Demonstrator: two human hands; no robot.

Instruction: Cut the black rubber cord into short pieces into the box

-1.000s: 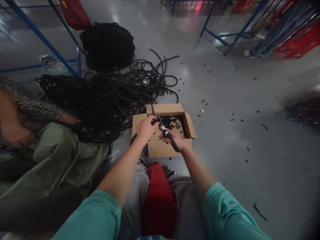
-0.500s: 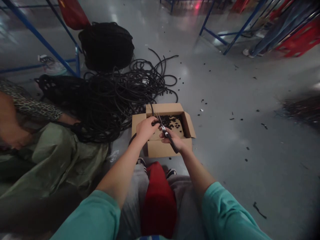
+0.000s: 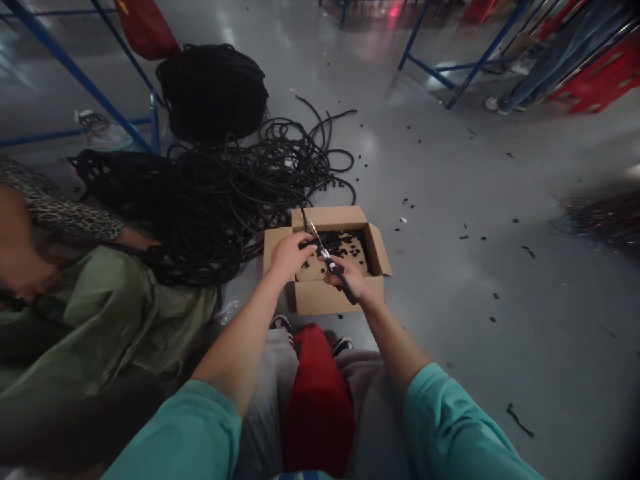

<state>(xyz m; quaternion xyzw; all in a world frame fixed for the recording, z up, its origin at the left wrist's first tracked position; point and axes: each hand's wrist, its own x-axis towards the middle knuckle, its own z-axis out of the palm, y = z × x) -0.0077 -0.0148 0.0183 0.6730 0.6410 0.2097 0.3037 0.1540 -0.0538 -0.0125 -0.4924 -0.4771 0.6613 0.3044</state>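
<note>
Over an open cardboard box [image 3: 340, 297], my right hand [image 3: 353, 279] is closed around the dark handles of a pair of scissors [image 3: 326, 256]. The scissor blades point up and to the left, and they look nearly closed. My left hand [image 3: 290, 253], fingers pinched, grips a black cord [image 3: 304, 219] just left of the blades. That cord runs up out of the hand toward a tangled heap of black cord [image 3: 260, 173]. Small black cut pieces [image 3: 345, 241] lie scattered on the bottom of the box.
A big black coil [image 3: 215, 90] stands behind the heap. At left, a co-worker's hand [image 3: 33, 277] is near green sheeting [image 3: 100, 320]. Blue metal frames [image 3: 435, 77] stand farther off, and black scraps dot the grey floor [image 3: 450, 280]. Something red [image 3: 320, 400] is between my legs.
The scissor blades have drawn together and shifted slightly left. My left hand has moved a little to the left, with its fingertips slightly apart from the blades.
</note>
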